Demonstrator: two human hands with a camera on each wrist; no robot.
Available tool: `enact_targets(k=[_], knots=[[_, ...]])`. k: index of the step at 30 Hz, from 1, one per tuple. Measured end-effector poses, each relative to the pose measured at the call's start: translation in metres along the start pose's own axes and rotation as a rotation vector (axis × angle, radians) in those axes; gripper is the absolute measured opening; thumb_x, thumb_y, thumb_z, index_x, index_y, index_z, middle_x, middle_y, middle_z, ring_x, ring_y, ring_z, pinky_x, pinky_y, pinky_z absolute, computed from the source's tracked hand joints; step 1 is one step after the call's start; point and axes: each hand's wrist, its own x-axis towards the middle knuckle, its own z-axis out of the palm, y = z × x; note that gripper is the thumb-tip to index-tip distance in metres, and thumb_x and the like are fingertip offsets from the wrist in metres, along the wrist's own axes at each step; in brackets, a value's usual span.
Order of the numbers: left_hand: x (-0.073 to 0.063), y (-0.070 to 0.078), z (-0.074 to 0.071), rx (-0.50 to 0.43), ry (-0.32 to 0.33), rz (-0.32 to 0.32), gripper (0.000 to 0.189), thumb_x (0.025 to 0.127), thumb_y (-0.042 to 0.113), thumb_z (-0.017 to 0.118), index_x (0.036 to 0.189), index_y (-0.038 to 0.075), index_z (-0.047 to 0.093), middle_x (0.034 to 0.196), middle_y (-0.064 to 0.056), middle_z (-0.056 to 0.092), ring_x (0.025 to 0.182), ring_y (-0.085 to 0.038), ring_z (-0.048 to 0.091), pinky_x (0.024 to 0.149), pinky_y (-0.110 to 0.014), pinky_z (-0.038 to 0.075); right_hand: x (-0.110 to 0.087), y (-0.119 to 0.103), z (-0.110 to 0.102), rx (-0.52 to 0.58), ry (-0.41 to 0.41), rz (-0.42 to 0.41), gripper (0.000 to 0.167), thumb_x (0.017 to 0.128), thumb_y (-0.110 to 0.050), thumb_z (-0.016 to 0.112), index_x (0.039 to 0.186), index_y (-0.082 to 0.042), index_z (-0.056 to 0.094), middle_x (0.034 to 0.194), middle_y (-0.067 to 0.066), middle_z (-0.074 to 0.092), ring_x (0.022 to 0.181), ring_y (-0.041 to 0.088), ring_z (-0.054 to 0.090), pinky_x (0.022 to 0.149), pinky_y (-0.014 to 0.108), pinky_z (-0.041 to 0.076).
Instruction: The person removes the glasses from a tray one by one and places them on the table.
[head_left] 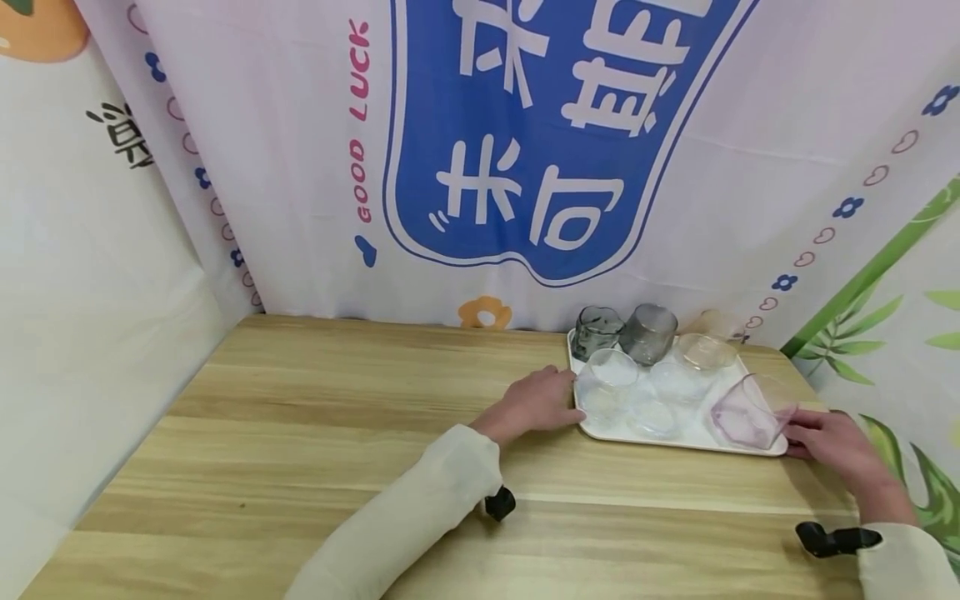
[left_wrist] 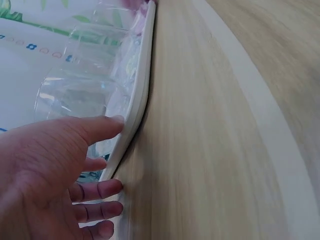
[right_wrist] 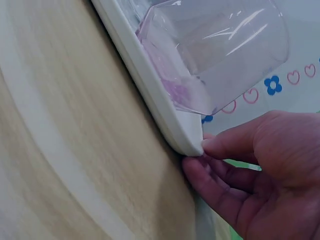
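Observation:
A white tray (head_left: 678, 442) lies on the table at the far right and bears several clear, grey, amber and pink glass cups. At its left side is my left hand (head_left: 537, 402); in the left wrist view its thumb (left_wrist: 102, 128) meets the tray's rim and the other fingers stay loosely extended beside it. My right hand (head_left: 834, 444) pinches the near right corner of the tray between thumb and fingers, as the right wrist view shows. A pink-based glass (right_wrist: 215, 55) stands right by that corner. The dark grey glass (head_left: 597, 334) sits at the far left of the tray.
The wooden table (head_left: 315, 467) reaches left and towards me. Behind its back edge hangs a printed cloth (head_left: 322, 167), close to the rear glasses. More patterned cloth (head_left: 900, 333) borders the table on the right. A smoky glass (head_left: 649, 335) stands in the tray's back row.

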Motion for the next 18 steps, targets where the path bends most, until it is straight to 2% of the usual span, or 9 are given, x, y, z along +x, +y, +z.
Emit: enact_targets(k=[3, 6, 12, 15, 18], knots=[[-0.007, -0.007, -0.003, -0.015, 0.001, -0.014, 0.066, 0.095, 0.049, 0.071, 0.149, 0.014, 0.054, 0.138, -0.006, 0.058, 0.119, -0.020, 0.058, 0.094, -0.037, 0.052, -0.001, -0.007, 0.004, 0.083, -0.027, 0.001, 0.042, 0.103, -0.004, 0.055, 0.129, 0.028, 0.048, 0.114, 0.033, 0.066, 0.078, 0.000, 0.065, 0.070, 0.028, 0.059], [-0.013, -0.015, -0.007, -0.035, 0.001, -0.007, 0.064, 0.094, 0.049, 0.073, 0.145, 0.015, 0.057, 0.134, -0.004, 0.060, 0.117, -0.018, 0.059, 0.092, -0.037, 0.052, -0.002, -0.014, 0.009, 0.097, -0.043, -0.004, 0.041, 0.102, -0.003, 0.057, 0.129, 0.027, 0.049, 0.115, 0.033, 0.066, 0.079, 0.001, 0.065, 0.071, 0.029, 0.060], [-0.027, -0.041, -0.012, -0.085, 0.007, 0.016, 0.063, 0.092, 0.049, 0.076, 0.143, 0.015, 0.059, 0.137, -0.003, 0.061, 0.123, -0.020, 0.057, 0.097, -0.040, 0.050, -0.003, -0.025, 0.023, 0.122, -0.111, -0.018, 0.045, 0.103, -0.006, 0.060, 0.132, 0.026, 0.048, 0.129, 0.039, 0.057, 0.085, 0.002, 0.066, 0.076, 0.028, 0.060], [-0.035, -0.053, -0.015, -0.119, 0.009, 0.020, 0.064, 0.091, 0.048, 0.076, 0.143, 0.014, 0.059, 0.136, -0.005, 0.061, 0.122, -0.021, 0.057, 0.098, -0.041, 0.050, -0.003, -0.034, 0.030, 0.169, -0.138, -0.030, 0.044, 0.102, -0.002, 0.058, 0.133, 0.027, 0.046, 0.126, 0.038, 0.058, 0.087, 0.003, 0.066, 0.078, 0.029, 0.060], [-0.044, -0.061, -0.018, -0.151, 0.012, 0.015, 0.064, 0.090, 0.047, 0.078, 0.141, 0.013, 0.060, 0.130, -0.006, 0.064, 0.117, -0.022, 0.059, 0.094, -0.043, 0.051, -0.003, -0.043, 0.035, 0.189, -0.149, -0.055, 0.043, 0.100, 0.002, 0.059, 0.132, 0.027, 0.047, 0.119, 0.031, 0.063, 0.087, 0.003, 0.065, 0.077, 0.029, 0.059]])
